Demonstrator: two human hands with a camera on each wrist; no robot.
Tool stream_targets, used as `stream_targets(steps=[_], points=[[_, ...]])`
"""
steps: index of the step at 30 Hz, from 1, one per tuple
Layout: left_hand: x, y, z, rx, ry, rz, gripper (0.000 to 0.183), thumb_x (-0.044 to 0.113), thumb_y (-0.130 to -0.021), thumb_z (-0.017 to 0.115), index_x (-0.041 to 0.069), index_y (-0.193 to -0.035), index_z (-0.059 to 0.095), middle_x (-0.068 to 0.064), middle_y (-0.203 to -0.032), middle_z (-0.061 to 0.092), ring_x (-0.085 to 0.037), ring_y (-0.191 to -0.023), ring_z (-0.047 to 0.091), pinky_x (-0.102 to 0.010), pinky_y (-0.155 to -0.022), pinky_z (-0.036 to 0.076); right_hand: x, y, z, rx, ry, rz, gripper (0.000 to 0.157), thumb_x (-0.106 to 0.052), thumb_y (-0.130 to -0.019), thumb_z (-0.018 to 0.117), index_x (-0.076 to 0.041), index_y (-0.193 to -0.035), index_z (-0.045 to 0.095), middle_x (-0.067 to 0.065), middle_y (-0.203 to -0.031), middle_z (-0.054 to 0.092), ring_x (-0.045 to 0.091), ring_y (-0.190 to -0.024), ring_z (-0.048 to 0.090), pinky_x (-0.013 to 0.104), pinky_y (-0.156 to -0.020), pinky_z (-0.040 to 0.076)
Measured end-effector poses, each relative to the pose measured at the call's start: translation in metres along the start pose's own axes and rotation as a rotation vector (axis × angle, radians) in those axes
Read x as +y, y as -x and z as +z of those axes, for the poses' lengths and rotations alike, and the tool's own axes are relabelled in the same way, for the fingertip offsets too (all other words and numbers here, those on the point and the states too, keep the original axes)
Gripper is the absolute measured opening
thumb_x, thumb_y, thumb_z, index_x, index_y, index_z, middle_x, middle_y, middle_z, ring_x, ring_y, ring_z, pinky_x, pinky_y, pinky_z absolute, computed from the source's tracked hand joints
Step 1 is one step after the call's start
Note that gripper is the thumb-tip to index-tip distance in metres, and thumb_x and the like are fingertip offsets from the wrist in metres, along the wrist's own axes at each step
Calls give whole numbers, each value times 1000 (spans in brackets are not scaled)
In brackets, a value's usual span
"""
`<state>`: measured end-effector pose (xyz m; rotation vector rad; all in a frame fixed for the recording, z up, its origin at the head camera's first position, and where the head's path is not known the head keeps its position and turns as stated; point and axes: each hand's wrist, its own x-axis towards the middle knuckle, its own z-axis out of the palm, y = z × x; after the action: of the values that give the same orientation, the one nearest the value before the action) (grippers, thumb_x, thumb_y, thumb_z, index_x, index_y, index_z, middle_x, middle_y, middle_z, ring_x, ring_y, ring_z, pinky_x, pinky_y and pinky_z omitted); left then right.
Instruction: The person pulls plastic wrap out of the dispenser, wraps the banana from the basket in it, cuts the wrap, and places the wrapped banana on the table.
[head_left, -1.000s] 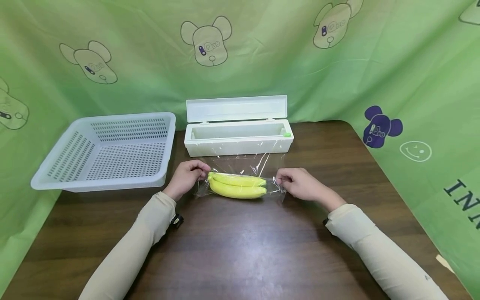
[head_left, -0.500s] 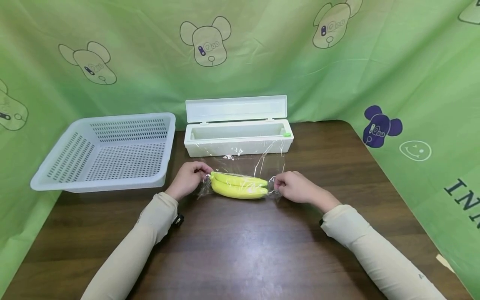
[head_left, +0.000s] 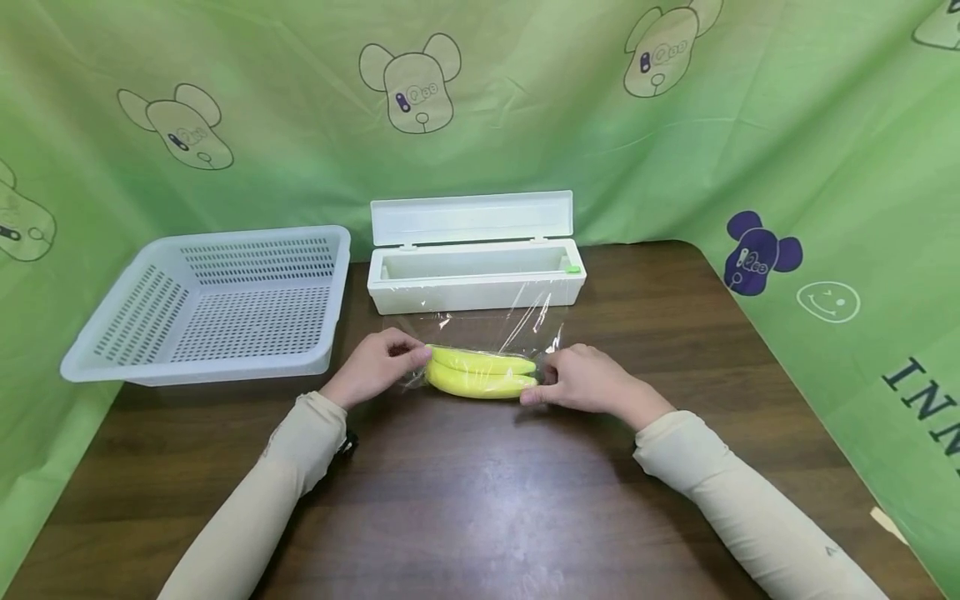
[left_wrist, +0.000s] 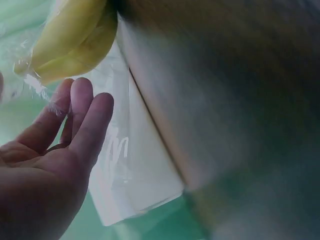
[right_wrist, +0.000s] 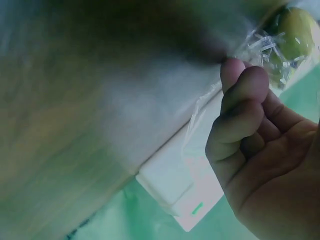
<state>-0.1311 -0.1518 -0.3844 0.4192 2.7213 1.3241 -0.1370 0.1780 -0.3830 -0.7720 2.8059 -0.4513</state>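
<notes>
A pair of yellow bananas (head_left: 480,372), joined at the stem, lies on the table under clear cling film (head_left: 517,329). The film stretches back from the fruit to the long white box. At the stem end is my left hand (head_left: 377,362), its thumb touching the wrapped fruit; in the left wrist view its fingers (left_wrist: 92,122) are fairly straight, right at the crinkled film. My right hand (head_left: 588,379) is at the tips with its thumb against the lower banana. Curled fingers (right_wrist: 235,120) pinch gathered film in the right wrist view.
Behind the bananas stands the white cling film dispenser box (head_left: 480,292), lid (head_left: 472,218) raised, with a small green piece (head_left: 573,269) at its right. A white perforated basket (head_left: 202,367) stands on the left. A green patterned curtain (head_left: 525,125) surrounds the dark wooden table (head_left: 450,517).
Both hands have moved closer in on the ends of the bananas. The right thumb has come forward onto the lower banana's tip, and the left thumb has spread from its fingers.
</notes>
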Motion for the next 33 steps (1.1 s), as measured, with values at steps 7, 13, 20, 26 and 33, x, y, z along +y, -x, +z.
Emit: stream_targets(steps=[7, 13, 20, 26, 33], points=[[4, 0, 5, 11, -189, 92, 49, 46, -73, 78, 5, -98, 68, 1, -92, 57, -16, -87, 54, -32, -80, 46, 1, -5, 2, -5, -36, -55, 53, -74, -69, 62, -21, -67, 53, -9, -57, 49, 11, -55, 45, 29, -51, 38], [3, -4, 4, 18, -181, 85, 38, 42, -79, 75, 8, -93, 69, 2, -88, 58, -15, -84, 53, -31, -77, 45, 7, -9, 1, -48, -101, -108, 51, -68, -77, 59, -21, -62, 50, -10, -55, 46, 8, -53, 43, 27, -50, 37], [5, -16, 2, 7, -172, 22, 35, 45, -86, 66, 10, -87, 71, 1, -83, 60, -16, -79, 52, -31, -69, 44, 11, -16, -7, -121, -212, -92, 49, -60, -86, 56, -17, -62, 53, -6, -54, 48, 9, -45, 47, 28, -47, 42], [6, -30, 2, 17, -194, -81, 44, 52, -92, 53, 13, -77, 68, 1, -66, 53, -18, -67, 50, -32, -61, 42, 15, -31, -14, -167, -288, 11, 56, -61, -90, 45, -11, -68, 59, 2, -53, 53, 19, -38, 53, 34, -46, 48], [7, -49, 6, 70, -255, -209, 53, 56, -93, 43, 16, -59, 48, -1, -58, 45, -21, -59, 46, -34, -55, 39, 23, -54, -21, -131, -265, 115, 70, -65, -92, 34, -7, -61, 55, 6, -48, 52, 22, -37, 53, 35, -50, 49]])
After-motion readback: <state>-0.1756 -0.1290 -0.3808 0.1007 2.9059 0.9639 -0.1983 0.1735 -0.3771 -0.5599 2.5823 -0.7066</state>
